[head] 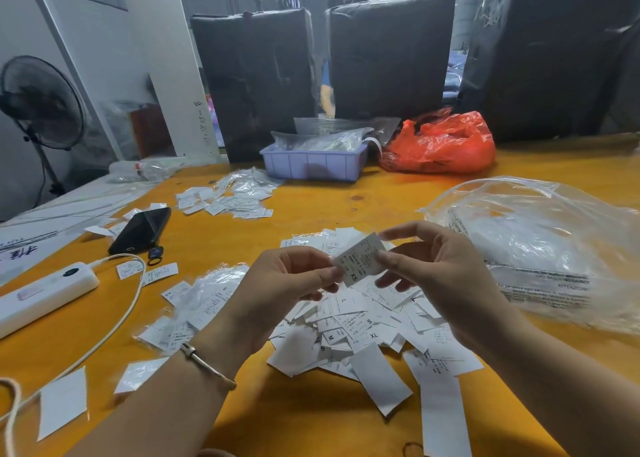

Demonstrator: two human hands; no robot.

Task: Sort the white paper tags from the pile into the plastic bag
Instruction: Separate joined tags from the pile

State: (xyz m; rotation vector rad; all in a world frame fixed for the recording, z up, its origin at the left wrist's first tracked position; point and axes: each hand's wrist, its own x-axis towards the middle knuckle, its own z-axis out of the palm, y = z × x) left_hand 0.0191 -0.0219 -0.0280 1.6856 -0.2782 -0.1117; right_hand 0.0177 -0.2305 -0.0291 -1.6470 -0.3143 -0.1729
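Note:
Above the pile, both hands hold one white paper tag (360,261) marked XS. My left hand (287,283) pinches its lower left edge; my right hand (433,266) pinches its right side between thumb and forefinger. Under them lies the pile of white size tags (363,325) on the orange table. A large clear plastic bag (540,249) lies crumpled to the right of the pile. A smaller clear bag with tags in it (207,297) lies left of the pile, partly behind my left wrist.
A black phone (140,230), a white power strip (45,294) with its cable and loose tags lie at left. Another heap of tags (228,197) is farther back. A lilac bin (313,162), a red bag (443,145) and dark wrapped bundles line the far edge.

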